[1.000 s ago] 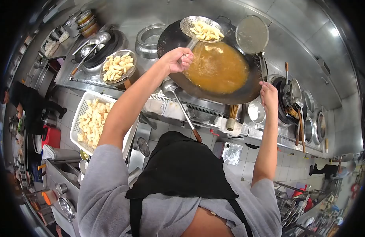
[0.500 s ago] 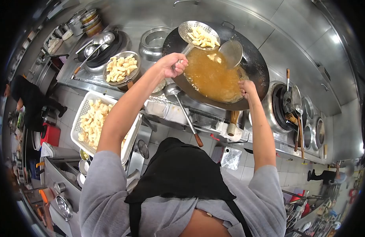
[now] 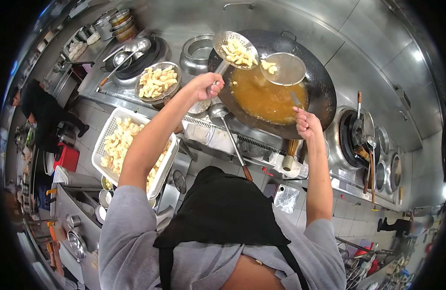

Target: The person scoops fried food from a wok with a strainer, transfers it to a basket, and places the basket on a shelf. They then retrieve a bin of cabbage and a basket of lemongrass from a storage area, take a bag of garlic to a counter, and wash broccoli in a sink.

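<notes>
My left hand (image 3: pixel 208 86) is closed round the handle of a perforated skimmer (image 3: pixel 219 42), which holds pale yellow fried pieces (image 3: pixel 240 51) over the wok's left side. In my right hand (image 3: pixel 307 123) is the handle of a fine mesh strainer (image 3: pixel 288 70), raised over the wok with a few pieces (image 3: pixel 269 66) at its left edge. Below both tools, brown oil (image 3: pixel 266 99) lies in the large black wok (image 3: pixel 322 99). The strainer's left rim comes close to the skimmer's right rim.
A strainer of pale pieces (image 3: pixel 158 82) sits left of the wok. Nearer me stands a white basket (image 3: pixel 104 164) of similar pieces. A ladle (image 3: pixel 218 111) leans at the stove's front edge, and a bamboo brush (image 3: pixel 290 154) lies to its right. Another person (image 3: pixel 46 113) is at far left.
The strainer has risen out of the oil and now carries a few pieces beside the skimmer. My right hand has come back slightly toward me; the skimmer stays over the wok.
</notes>
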Demonstrator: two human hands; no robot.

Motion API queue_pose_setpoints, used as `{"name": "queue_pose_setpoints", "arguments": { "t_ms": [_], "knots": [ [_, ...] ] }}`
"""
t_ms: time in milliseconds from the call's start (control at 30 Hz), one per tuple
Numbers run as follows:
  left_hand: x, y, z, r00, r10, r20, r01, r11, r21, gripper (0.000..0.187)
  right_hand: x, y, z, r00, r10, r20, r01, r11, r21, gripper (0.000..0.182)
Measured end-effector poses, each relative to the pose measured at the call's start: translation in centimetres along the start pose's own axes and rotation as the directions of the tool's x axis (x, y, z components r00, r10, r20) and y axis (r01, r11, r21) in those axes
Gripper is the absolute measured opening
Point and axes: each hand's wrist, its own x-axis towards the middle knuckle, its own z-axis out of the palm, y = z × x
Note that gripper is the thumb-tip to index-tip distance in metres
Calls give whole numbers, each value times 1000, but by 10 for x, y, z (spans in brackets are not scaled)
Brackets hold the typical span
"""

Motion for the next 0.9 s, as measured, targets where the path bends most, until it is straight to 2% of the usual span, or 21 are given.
{"name": "queue_pose_setpoints", "arguments": {
  "t_ms": [33,67,133,167,233,267,333,367,433,467,500,533,600,700,733,800,833,900],
  "knots": [
    [2,-3,-2,1000,-12,-13,12,1000,7,12,-10,-2,7,997,-78,-25,75,991,-112,20],
    [5,-6,-3,1000,-11,-12,11,1000,7,12,-19,-3,15,997,-79,-25,76,991,-112,20],
    [13,-15,-2,999,-26,-39,28,998,47,16,-33,-1,30,966,-242,-87,201,920,-336,20],
    [18,-19,0,998,-48,-39,49,998,29,15,-34,1,35,965,-246,-90,202,919,-339,20],
    [29,-27,4,998,-60,4,60,998,8,15,-35,5,44,926,-368,-82,258,777,-575,18],
    [35,-30,7,997,-70,41,71,997,-12,15,-35,10,47,925,-371,-85,258,775,-577,18],
    [46,-38,11,996,-70,61,73,997,-37,17,-30,18,48,837,-546,-42,275,485,-830,19],
    [52,-41,11,988,-103,118,114,989,-90,17,-28,20,45,834,-550,-42,274,480,-833,19],
    [58,-47,14,975,-125,186,156,974,-162,18,-25,25,34,606,-777,171,276,4,-961,18],
    [59,-51,13,974,-122,191,154,974,-166,18,-22,27,28,481,-818,315,214,-238,-947,18],
    [62,-57,9,966,-117,229,162,968,-189,18,-20,23,18,431,-825,366,265,-272,-925,18],
    [60,-60,9,957,-113,266,172,962,-210,17,-31,18,23,432,-823,370,264,-277,-924,18],
    [53,-67,7,957,-81,278,145,965,-220,15,-57,9,33,663,-749,9,325,277,-904,17],
    [43,-74,5,933,0,359,111,951,-289,7,-85,2,43,690,-711,-137,277,434,-857,18],
    [41,-73,6,933,4,359,109,949,-294,7,-82,1,36,691,-710,-133,276,430,-860,18],
    [33,-74,11,921,48,385,81,947,-312,5,-79,0,21,631,-773,-70,330,348,-878,20],
    [31,-75,14,916,63,396,76,943,-324,4,-86,1,28,683,-712,-160,357,517,-778,21],
    [21,-85,21,918,107,382,34,938,-344,4,-86,4,22,692,-704,-158,361,527,-769,20]
  ]
}}
